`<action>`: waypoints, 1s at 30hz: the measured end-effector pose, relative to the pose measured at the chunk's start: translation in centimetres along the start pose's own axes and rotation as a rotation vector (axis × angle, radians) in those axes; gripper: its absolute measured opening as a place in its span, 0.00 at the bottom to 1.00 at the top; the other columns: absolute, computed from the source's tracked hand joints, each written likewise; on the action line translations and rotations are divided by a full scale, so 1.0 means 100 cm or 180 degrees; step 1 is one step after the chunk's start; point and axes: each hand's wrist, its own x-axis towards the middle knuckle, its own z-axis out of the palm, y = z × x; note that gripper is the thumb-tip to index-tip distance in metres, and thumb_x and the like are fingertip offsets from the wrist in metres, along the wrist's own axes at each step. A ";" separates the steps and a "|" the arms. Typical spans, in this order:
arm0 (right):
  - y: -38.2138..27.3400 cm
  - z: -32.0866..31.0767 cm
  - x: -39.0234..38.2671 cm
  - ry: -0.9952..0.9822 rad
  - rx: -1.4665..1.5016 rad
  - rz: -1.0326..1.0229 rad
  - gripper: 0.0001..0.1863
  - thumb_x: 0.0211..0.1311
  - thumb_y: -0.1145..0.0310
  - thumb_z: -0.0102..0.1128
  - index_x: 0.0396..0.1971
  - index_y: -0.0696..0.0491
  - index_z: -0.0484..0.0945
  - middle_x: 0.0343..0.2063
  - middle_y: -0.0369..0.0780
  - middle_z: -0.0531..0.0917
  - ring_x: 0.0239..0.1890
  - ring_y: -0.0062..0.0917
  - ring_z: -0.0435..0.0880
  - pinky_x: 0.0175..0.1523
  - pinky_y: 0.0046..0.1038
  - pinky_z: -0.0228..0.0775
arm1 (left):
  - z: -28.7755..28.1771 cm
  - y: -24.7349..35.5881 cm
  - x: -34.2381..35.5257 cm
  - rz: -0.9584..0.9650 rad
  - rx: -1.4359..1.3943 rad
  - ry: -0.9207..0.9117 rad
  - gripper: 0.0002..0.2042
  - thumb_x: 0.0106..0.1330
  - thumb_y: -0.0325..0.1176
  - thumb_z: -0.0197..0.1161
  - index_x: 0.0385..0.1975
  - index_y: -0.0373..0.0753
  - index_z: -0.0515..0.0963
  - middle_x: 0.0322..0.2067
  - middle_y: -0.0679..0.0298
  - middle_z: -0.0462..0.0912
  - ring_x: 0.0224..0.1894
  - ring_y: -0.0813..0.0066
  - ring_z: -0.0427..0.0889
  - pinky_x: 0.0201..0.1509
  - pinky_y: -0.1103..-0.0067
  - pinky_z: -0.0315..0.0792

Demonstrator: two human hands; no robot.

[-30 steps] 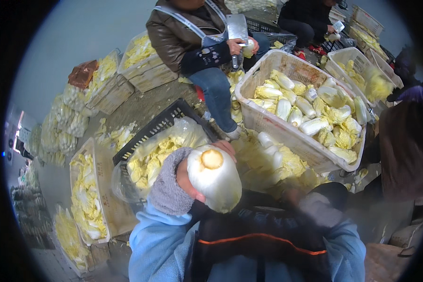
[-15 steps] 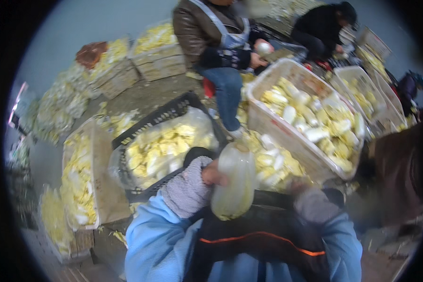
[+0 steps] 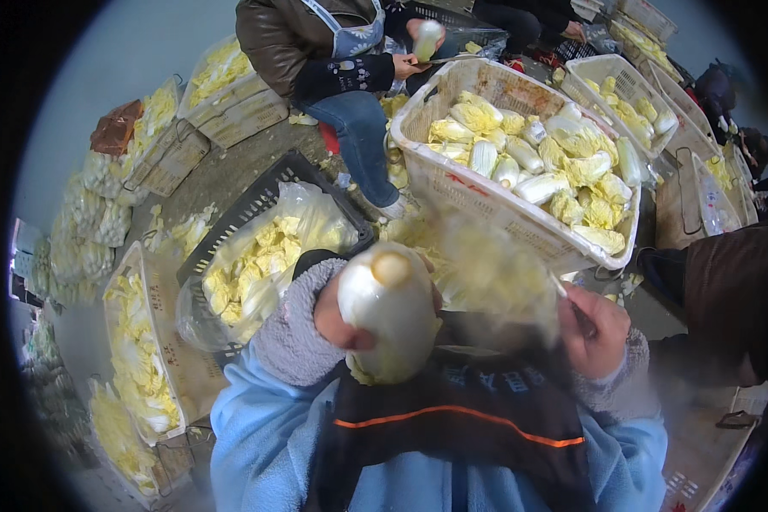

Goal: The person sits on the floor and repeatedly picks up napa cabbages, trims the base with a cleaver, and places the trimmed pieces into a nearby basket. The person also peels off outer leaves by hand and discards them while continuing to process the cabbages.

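My left hand [image 3: 337,320] grips a napa cabbage [image 3: 392,299], its round cut base facing up and its leafy end toward my lap. To the right, my right hand [image 3: 602,333] is closed around what looks like the handle of a broad-bladed knife [image 3: 561,288]. Motion smears the blade, and yellow shows across the blur, so its outline is unclear. The cabbage and the right hand are apart. Beneath them lies my dark apron [image 3: 461,410] with an orange stripe.
A large white crate [image 3: 495,183] of cabbages stands ahead. At left are a black crate [image 3: 294,162] with bagged yellow leaves and a pale crate [image 3: 179,358] of leaves. A seated co-worker [image 3: 341,85] trims a cabbage beyond; more crates [image 3: 623,72] stand far right.
The cabbage has turned, bringing its cut base into view. My right hand has moved right and come clear of the blur. My view has shifted, so the crates appear higher and further left.
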 end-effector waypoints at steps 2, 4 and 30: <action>-0.010 -0.002 0.011 -0.0150 -0.0221 -0.0584 0.22 0.36 0.79 0.63 0.39 0.54 0.76 0.11 0.35 0.69 0.10 0.27 0.68 0.15 0.28 0.56 | 0.001 -0.009 0.009 -0.0415 -0.1508 -0.0587 0.36 0.44 0.42 0.70 0.52 0.32 0.62 0.46 0.54 0.72 0.48 0.65 0.74 0.48 0.71 0.71; -0.018 -0.005 0.017 -0.0449 0.0006 -0.1121 0.22 0.36 0.78 0.62 0.39 0.54 0.76 0.11 0.34 0.69 0.10 0.24 0.67 0.14 0.27 0.55 | 0.019 0.000 0.005 0.0397 0.0746 0.0580 0.23 0.49 0.43 0.66 0.39 0.31 0.71 0.36 0.57 0.75 0.34 0.68 0.75 0.34 0.74 0.71; -0.028 0.011 0.020 -0.0197 0.0068 -0.1634 0.23 0.31 0.72 0.59 0.37 0.55 0.76 0.09 0.29 0.61 0.08 0.15 0.60 0.12 0.19 0.45 | 0.064 0.006 -0.005 -0.0512 0.1508 0.1668 0.24 0.45 0.32 0.69 0.42 0.31 0.69 0.39 0.57 0.76 0.40 0.70 0.77 0.46 0.75 0.70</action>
